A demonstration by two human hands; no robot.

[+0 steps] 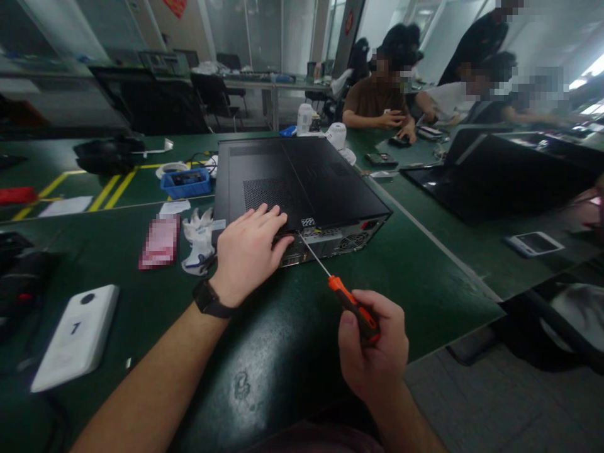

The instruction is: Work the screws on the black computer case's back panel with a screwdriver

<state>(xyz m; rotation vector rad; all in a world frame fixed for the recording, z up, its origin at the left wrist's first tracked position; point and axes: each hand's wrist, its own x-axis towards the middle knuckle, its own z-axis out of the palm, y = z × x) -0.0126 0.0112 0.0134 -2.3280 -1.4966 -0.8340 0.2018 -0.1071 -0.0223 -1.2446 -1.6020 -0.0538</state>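
Note:
A black desktop computer case (278, 170) lies flat on the green table, its back panel with ports and a fan grille turned toward me. Spread over the near left edge of its top is my left hand (250, 248), fingers extended and pressing on the cover. My right hand (377, 340) is wrapped round the orange and black handle of a screwdriver (352, 302). The screwdriver's shaft slants up and left, its tip meeting the upper edge of the back panel beside my left thumb. Exactly what the tip touches is too small to tell.
Left of the case are a work glove (198, 242), a blue bin (186, 183), a pink packet (160, 242) and a white device (78, 336) marked 1. On the right lie a phone (535, 244) and a black panel (500, 173). Several people sit or stand beyond.

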